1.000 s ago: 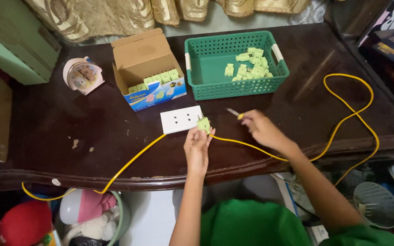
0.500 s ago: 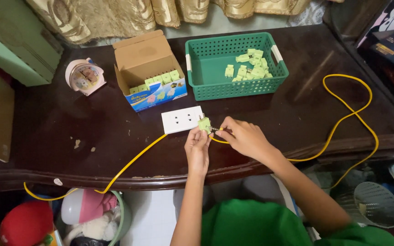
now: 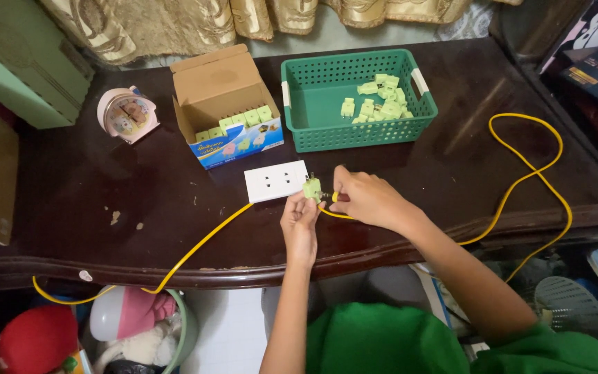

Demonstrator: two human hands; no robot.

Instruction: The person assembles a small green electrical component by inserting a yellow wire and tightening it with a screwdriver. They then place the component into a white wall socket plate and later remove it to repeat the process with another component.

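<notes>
1. Centrally, just below the middle of the frame, the left hand (image 3: 300, 223) pinches a small pale green plug adapter (image 3: 312, 188) between its fingertips, holding it just above the dark wooden table (image 3: 70, 208).
2. Right beside it, the right hand (image 3: 368, 199) is curled closed around a small tool with a yellow end (image 3: 334, 197), its tip meeting the adapter's right side; the tool itself is mostly hidden by the fingers, so its kind cannot be told.
3. Just to the upper left of the adapter lies a white rectangular socket plate (image 3: 276, 181), flat on the table and nearly touching the adapter.
4. Running from the lower left edge of the frame, a yellow cable (image 3: 202, 242) crosses the table to the socket plate; more of it passes under the hands and loops wide toward the right side of the frame.
5. Above the hands, in the upper middle, a green plastic basket (image 3: 313, 104) holds a loose heap of the same pale green adapters in its right half.
6. Left of the basket stands an open cardboard box (image 3: 216, 83) with a row of green adapters along its front edge.
7. Further to the upper left, a small pink alarm clock (image 3: 126, 114) lies tilted on the table.
</notes>
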